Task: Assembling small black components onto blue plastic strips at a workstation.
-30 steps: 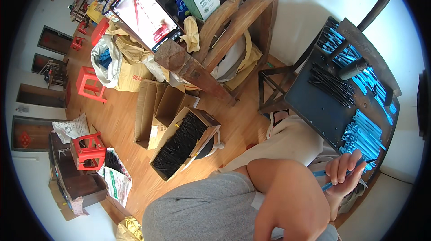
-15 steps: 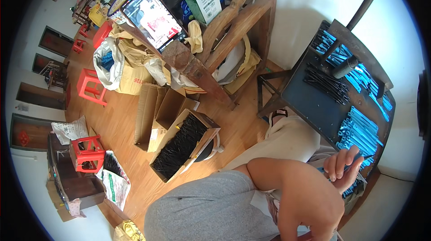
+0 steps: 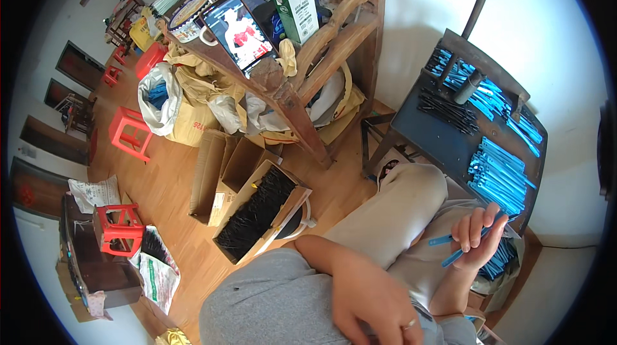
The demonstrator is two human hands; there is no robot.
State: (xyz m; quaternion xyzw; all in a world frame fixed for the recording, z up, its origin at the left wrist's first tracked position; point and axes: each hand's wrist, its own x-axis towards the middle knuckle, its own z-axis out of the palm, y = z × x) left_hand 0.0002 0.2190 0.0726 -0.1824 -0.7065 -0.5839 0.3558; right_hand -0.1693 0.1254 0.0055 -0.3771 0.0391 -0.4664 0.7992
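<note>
My right hand (image 3: 477, 237) is closed around a couple of slim blue plastic strips (image 3: 442, 240), whose ends stick out on its left side. Just beyond it, on a dark work table (image 3: 411, 127), lies a stack of similar blue strips (image 3: 498, 174). Below and behind the hand, more blue strips (image 3: 500, 260) fill a bag beside the table. My left hand (image 3: 379, 313), with a ring on one finger, hangs over my lap at the lower edge. Its fingers bend downward and the tips are cut off, so whether it holds anything is hidden.
A metal lever device (image 3: 468, 88) stands on the table beside a black strip pile (image 3: 448, 110). On the floor, a cardboard box (image 3: 302, 198) holds black strips. A phone (image 3: 239, 35) leans on a wooden stand (image 3: 276, 91); red stools (image 3: 128, 129) stand at left.
My right hand has moved left and down from the table's edge, and blue strips now show in it. My left hand has swung left. The whole view has shifted slightly.
</note>
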